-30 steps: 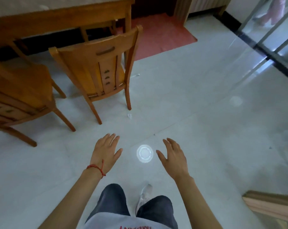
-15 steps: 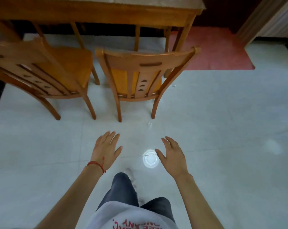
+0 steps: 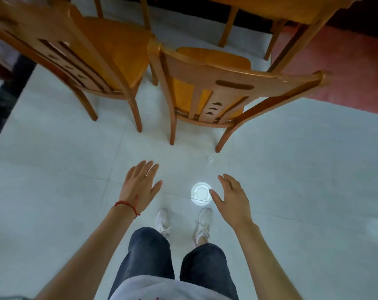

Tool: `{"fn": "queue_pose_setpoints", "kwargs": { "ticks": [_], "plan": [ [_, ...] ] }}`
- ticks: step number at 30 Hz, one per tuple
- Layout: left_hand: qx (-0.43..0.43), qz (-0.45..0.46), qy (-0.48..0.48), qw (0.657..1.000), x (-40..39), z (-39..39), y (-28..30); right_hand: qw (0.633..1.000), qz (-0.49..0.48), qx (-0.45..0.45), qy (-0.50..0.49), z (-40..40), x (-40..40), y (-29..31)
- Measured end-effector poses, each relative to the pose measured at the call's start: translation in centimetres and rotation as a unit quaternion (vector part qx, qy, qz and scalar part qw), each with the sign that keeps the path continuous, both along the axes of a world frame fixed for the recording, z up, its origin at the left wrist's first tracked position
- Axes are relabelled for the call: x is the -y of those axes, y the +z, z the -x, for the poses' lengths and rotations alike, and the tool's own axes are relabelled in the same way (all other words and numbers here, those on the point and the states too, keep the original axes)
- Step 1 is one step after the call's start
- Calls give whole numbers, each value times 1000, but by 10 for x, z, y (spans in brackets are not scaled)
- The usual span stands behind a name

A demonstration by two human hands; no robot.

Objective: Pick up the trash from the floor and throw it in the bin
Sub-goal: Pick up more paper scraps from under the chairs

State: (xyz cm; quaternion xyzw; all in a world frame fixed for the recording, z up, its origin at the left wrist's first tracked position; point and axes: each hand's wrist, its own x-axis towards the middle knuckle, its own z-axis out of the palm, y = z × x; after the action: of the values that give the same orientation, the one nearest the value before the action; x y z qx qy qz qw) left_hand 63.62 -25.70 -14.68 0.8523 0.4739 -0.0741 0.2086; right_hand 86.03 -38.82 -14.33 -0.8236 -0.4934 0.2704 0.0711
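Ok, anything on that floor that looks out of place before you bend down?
Yes: a small crumpled white scrap lies on the floor tiles beside the nearer chair, by its right rear leg. The bright ring by the right hand looks like a light reflection.

Two empty, spread hands, left [image 3: 139,186] and right [image 3: 233,199], hover over a pale tiled floor [image 3: 302,169]. A small crumpled white paper scrap [image 3: 210,159] lies near a wooden chair [image 3: 214,87].

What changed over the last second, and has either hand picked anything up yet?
The person has stepped closer to the near chair and now looks more steeply down; both shoes show. Left hand and right hand stay open and empty. The small white scrap still lies by the chair leg, untouched.
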Motion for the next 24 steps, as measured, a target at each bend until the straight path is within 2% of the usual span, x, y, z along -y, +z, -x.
{"fn": "queue_pose_setpoints", "kwargs": {
  "ticks": [10,24],
  "plan": [
    [20,13,124,992,15,-32,-77,996,26,-2,81,-52,-22,-88],
    [27,16,146,989,-12,-26,-278,993,35,19,111,-74,-59,-284]
  ]
}}
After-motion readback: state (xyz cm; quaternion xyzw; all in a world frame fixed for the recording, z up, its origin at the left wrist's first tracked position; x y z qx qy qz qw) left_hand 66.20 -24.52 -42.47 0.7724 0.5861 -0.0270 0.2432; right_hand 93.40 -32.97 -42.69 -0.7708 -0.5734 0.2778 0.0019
